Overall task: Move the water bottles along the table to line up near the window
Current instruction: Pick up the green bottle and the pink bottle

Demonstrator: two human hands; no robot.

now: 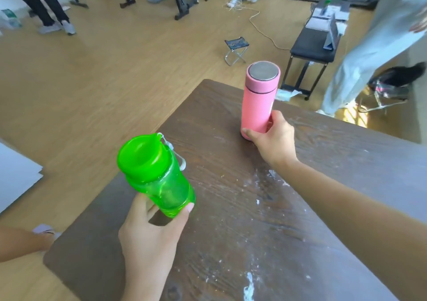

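A translucent green water bottle [157, 176] with a green lid and a grey strap tilts to the left above the dark wooden table [242, 208], near its left edge. My left hand [150, 231] grips its base from below. A pink bottle [260, 99] with a silver top stands upright near the table's far edge. My right hand [272, 139] wraps around its lower part, thumb on the left side and fingers on the right.
White smears mark the table's middle and front. Beyond the far edge are a small folding stool [236, 48], a black bench [314, 51] with papers, and a person in light trousers [360, 65] at the right. Exercise equipment and other people's legs stand at the back.
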